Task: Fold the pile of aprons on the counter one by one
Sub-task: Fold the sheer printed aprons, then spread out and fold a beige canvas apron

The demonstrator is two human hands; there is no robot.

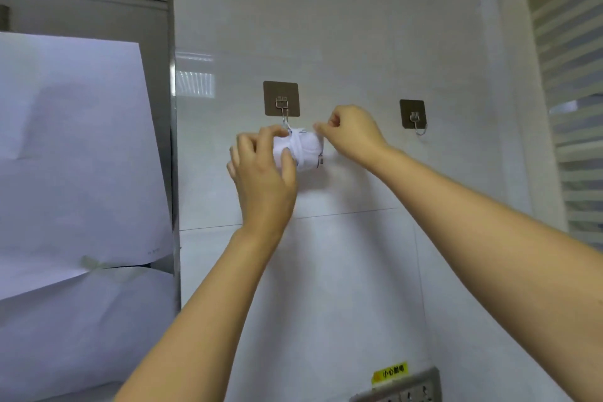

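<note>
Apron: The apron (306, 148) is a small white bundle, rolled up with a band around it. It is in the middle of the frame, against the wall, just under a hook. It is not on the tabletop, which is out of view.
Why it is there: I think it is already folded and is being hung up, so it is held high and close to the hook's wire.
Left hand: The left hand (261, 173) wraps around the left side of the bundle. Its fingers (270, 132) curl over the top and the thumb is below, so the roll does not drop or come open.
Right hand: The right hand (350, 132) has its fingers (321, 129) pinched tight at the bundle's top right corner. They seem to hold a bit of cloth or string, but that part is too small to tell.
Hook: The hook (281, 101) is a brown square stuck on the wall, and its wire touches the top of the bundle.
Other hook: The second hook (413, 116) is to the right with nothing on it.
Around: A white sheet (75, 153) fills the left, and a socket (401, 392) with a yellow sticker (390, 371) is at the bottom.
</note>
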